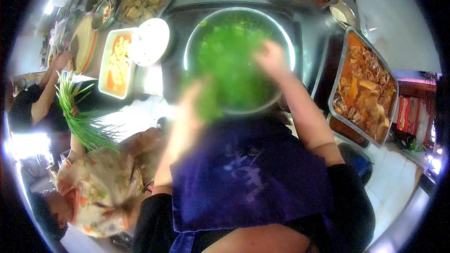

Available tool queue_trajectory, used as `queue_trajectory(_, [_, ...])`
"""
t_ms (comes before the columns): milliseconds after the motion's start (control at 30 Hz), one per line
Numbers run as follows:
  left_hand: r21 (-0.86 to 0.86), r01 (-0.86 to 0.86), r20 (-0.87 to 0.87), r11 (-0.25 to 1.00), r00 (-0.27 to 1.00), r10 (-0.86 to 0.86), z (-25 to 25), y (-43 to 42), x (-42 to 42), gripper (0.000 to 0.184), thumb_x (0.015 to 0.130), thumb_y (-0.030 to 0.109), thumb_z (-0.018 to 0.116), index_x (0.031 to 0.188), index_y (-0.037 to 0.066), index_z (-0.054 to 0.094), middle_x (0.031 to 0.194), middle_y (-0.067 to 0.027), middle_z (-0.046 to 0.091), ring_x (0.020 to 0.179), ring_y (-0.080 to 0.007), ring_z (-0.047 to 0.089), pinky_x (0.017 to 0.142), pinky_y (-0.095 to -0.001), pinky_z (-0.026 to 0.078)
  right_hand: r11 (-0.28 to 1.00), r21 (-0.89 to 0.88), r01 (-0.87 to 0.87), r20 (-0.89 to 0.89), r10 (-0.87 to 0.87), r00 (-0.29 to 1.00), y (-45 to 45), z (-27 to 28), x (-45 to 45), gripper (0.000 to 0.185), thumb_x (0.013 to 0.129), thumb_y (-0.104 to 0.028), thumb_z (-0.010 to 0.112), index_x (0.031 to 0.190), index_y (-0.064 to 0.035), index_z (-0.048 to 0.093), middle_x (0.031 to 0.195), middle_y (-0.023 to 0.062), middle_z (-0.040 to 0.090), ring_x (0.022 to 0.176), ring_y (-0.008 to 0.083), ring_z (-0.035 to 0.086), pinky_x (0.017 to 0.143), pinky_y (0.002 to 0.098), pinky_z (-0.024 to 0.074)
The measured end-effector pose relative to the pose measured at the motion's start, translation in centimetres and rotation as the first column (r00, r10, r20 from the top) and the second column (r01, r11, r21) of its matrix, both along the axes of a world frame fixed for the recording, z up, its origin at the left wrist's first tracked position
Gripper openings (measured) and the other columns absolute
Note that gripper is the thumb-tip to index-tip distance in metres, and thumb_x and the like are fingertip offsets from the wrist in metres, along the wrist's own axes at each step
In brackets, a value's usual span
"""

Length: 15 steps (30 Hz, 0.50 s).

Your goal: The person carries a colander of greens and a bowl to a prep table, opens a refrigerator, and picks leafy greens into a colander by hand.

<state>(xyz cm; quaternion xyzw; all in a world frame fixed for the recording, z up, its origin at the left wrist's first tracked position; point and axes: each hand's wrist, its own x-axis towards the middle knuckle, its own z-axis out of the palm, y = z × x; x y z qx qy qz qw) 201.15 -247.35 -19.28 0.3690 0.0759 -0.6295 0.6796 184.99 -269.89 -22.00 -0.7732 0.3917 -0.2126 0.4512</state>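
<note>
A large round metal bowl (291, 49) stands in front of me, with bright green chopped leafy greens (229, 51) in it, smeared by motion. My left hand (191, 100) is at the bowl's near left rim. A blurred clump of the greens is against its fingers and overlaps the rim, and the hand seems closed on it. Over the right part of the bowl is my right hand (272, 58), its fingers curled together. What lies inside those fingers, if anything, is hidden by blur.
Left of the bowl are a white tray (107, 72) of yellow pieces in red liquid and a white plate (152, 42). A metal tray (338, 89) of stewed meat is at right. At left, a person in a patterned garment (101, 187) holds long green stalks (77, 112).
</note>
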Motion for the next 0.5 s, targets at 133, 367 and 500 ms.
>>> queue_trajectory(133, [0.096,0.03,0.115,0.995,0.992,-0.041,2.0,-2.1,-0.9,0.038,0.083,0.021,0.064,0.115,0.003,0.056,0.123,-0.0106,0.055,0.106,-0.0239,0.054,0.084,-0.0356,0.048,0.628,0.76,-0.166,0.353,-0.185,0.917,1.1,2.3,-1.0,0.016,0.087,-0.019,0.061,0.097,-0.0081,0.058,0.085,0.0003,0.062,0.066,0.0068,0.052,0.054,0.0225,0.0413])
queue_trajectory(367, [0.043,0.069,0.372,0.997,0.925,-0.08,3.3,-5.3,-3.2,0.035,0.079,0.01,0.068,0.111,0.001,0.057,0.104,-0.0083,0.061,0.093,-0.0208,0.06,0.082,-0.0364,0.05,0.778,0.607,-0.161,0.292,-0.029,0.956,5.4,7.5,-0.4,0.021,0.086,-0.022,0.061,0.096,-0.0038,0.064,0.082,0.002,0.063,0.068,0.01,0.055,0.056,0.0257,0.0458])
queue_trajectory(500, [0.08,0.005,0.46,0.997,0.887,-0.041,3.4,-5.5,-3.7,0.033,0.078,0.006,0.068,0.108,0.002,0.058,0.098,-0.0089,0.063,0.086,-0.021,0.061,0.077,-0.0344,0.052,0.863,0.487,-0.136,0.152,0.07,0.986,6.6,8.7,-0.4,0.023,0.086,-0.023,0.058,0.088,-0.0016,0.064,0.074,0.0045,0.061,0.065,0.0138,0.056,0.055,0.0289,0.0453])
